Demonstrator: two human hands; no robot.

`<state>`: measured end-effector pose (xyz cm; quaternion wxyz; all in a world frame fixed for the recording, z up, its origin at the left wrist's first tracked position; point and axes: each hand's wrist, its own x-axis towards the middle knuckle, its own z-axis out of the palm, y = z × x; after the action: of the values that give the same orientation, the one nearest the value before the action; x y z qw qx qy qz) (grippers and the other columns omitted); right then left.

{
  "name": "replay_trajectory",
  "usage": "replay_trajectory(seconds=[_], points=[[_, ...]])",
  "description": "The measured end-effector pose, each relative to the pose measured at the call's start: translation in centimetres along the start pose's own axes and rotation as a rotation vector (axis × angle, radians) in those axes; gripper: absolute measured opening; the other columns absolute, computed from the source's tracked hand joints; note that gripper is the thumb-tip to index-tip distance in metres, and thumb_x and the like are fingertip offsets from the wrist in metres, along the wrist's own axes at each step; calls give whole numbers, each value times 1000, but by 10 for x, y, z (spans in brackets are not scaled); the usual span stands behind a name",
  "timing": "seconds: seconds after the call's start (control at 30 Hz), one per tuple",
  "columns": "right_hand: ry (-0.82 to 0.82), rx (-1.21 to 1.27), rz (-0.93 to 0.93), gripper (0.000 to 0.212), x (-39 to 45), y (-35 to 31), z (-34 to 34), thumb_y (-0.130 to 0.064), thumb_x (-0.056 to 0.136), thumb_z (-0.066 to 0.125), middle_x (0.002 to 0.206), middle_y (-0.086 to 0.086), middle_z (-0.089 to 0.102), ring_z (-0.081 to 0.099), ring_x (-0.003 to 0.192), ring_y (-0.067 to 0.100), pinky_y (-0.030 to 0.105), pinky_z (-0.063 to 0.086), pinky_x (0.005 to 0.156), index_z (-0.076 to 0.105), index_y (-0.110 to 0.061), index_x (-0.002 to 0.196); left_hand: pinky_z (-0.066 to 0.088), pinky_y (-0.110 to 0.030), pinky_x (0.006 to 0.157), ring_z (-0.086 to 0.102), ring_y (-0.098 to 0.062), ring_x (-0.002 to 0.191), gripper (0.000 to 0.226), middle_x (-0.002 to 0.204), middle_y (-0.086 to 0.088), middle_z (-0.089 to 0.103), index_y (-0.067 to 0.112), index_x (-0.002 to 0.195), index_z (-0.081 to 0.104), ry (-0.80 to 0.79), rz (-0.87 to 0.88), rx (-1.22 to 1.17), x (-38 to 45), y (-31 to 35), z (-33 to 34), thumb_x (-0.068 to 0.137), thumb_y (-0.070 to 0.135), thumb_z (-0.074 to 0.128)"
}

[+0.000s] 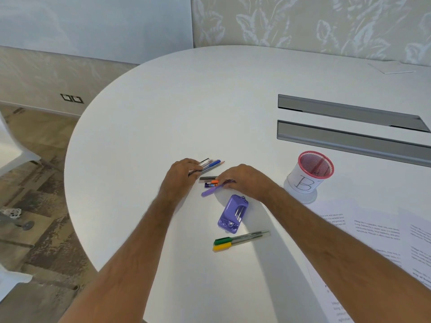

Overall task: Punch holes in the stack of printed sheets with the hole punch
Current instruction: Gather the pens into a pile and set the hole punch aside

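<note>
A purple hole punch (233, 215) lies on the white table (186, 101), just below my hands and touched by neither. Printed sheets (377, 231) are spread at the right, partly under my right forearm. My left hand (180, 174) is closed on a bundle of pens and pencils (211, 164) whose tips stick out to the right. My right hand (242, 179) pinches a purple pen (211, 191) that lies among a few small markers (211, 180).
A pink-rimmed mesh pen cup (310, 177) marked "B" stands at the right, empty as far as I can see. A green pen and a yellow pen (238, 241) lie below the punch. Two grey cable slots (349, 127) run across the table. Floor drops off left.
</note>
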<state>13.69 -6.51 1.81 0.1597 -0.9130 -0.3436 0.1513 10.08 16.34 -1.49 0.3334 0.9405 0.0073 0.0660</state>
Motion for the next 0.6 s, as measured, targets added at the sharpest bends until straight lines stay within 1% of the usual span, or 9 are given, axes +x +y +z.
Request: replay_trajectory(seconds=[0.1,0.27,0.33,0.4,0.47,0.5,0.53,0.57,0.6], points=[[-24,-9,-43,25,8,-8,0,-16,105,65,132,4,76,67,121,26,32,47,104,77,-16,127,43,-23,100,68,-24,117,22,125,-9,75,6,110,83,-69,-16,-42,10,-1,-6,92,0,71],[1,-6,-144,21,18,-19,4,-13,101,70,119,3,81,72,108,27,31,50,95,81,-15,119,47,-24,97,67,-22,116,23,126,-9,74,7,111,83,-138,3,-81,13,-4,-9,93,-1,73],[12,17,-168,21,20,-20,6,-12,100,71,118,3,81,72,106,27,31,52,94,82,-16,118,49,-25,97,68,-23,115,23,126,-9,74,7,111,83,-144,17,-105,12,-7,-10,92,-1,73],[7,28,-185,22,22,-24,4,-11,100,71,122,4,81,72,111,27,35,52,99,82,-14,120,49,-25,97,69,-22,115,22,125,-8,75,8,109,83,-139,19,-126,9,-10,-10,91,-1,74],[-2,-12,-239,23,25,-26,3,-11,102,69,127,5,79,70,119,28,37,50,104,81,-13,122,47,-17,95,68,-20,115,20,125,-7,75,8,109,84,-132,18,-121,6,-13,-11,92,1,74],[-12,-80,-258,24,25,-28,2,-16,105,66,132,3,77,67,126,27,38,47,106,80,-16,125,45,-15,94,68,-19,115,20,126,-6,75,8,109,84,-132,16,-118,4,-15,-10,93,2,74],[-15,-155,-262,27,24,-30,1,-22,108,62,139,-2,73,61,132,24,37,44,107,78,-23,130,45,-16,94,68,-18,115,20,125,-5,75,9,109,84,-134,11,-115,3,-15,-10,93,2,73],[-2,-213,-255,29,23,-30,-1,-27,110,58,144,-8,69,57,135,21,37,42,108,75,-29,134,45,-19,96,68,-19,115,20,124,-5,75,9,108,84,-133,6,-113,2,-16,-9,93,3,73],[26,-207,-234,31,21,-28,-2,-26,110,58,146,-10,67,56,135,19,37,42,106,73,-32,136,46,-22,97,69,-20,115,20,123,-5,75,10,108,83,-128,3,-112,0,-16,-9,93,3,72]])
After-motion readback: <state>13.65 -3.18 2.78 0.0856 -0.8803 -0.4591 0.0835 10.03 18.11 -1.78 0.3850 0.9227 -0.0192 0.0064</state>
